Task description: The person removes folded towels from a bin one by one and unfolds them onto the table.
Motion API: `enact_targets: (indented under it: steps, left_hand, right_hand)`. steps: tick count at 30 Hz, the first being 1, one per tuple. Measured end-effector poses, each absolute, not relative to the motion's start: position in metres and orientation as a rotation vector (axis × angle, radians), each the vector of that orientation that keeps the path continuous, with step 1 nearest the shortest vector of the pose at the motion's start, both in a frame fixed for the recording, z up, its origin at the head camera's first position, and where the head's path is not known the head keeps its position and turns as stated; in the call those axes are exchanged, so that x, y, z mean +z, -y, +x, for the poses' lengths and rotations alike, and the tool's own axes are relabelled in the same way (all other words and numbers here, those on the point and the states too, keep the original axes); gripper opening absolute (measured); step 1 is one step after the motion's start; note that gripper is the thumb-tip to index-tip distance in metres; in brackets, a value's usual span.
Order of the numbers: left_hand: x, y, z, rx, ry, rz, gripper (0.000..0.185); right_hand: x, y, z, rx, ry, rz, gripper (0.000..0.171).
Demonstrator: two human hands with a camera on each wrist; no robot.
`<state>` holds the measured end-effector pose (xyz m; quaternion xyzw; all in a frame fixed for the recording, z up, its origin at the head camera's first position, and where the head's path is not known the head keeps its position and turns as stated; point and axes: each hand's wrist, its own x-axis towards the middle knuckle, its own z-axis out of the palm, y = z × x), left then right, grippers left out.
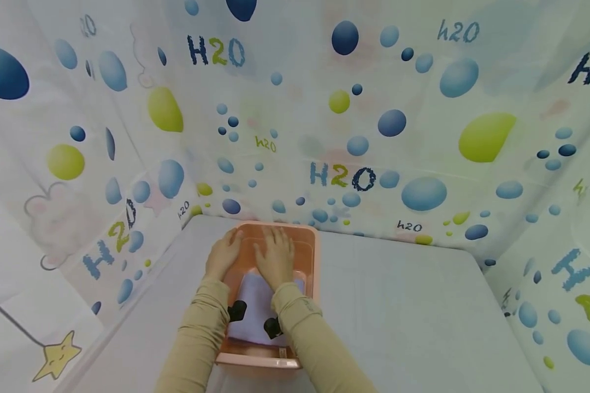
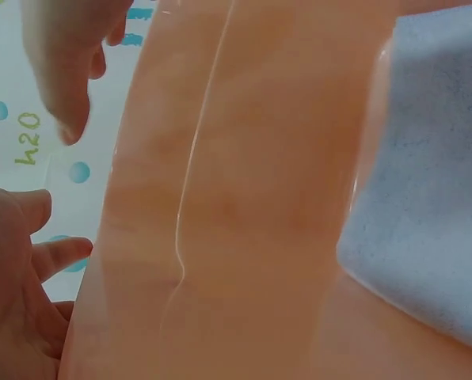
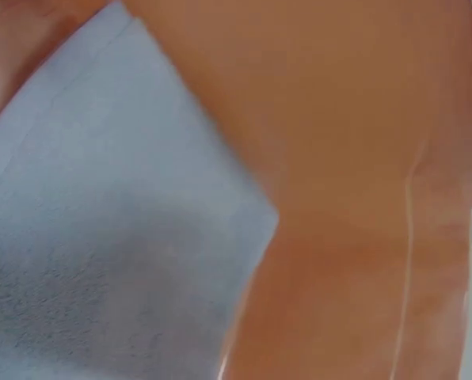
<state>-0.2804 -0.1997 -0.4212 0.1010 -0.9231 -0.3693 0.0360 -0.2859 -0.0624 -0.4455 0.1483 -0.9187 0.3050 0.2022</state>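
White sheeting (image 1: 295, 109), perhaps plastic, printed with blue and green bubbles and "H2O", rises behind and beside a pale tabletop (image 1: 398, 305).

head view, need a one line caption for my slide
Left hand and right hand over a peach tub with a lavender cloth inside, on a white table.

Head view from the near side, peering far and downward, wrist views close in, both sharing tub (image 1: 255, 361) and cloth (image 1: 257, 305)
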Motion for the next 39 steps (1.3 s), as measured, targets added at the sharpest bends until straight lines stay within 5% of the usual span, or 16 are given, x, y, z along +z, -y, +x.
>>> enact_targets:
  steps: [39]
  left_hand:
    - [-0.422,0.193,-0.274,-1.129,2.865,0.383,0.06]
  right_hand:
    - [-0.492,0.077,-0.29,0.635,3.047,0.477,0.066]
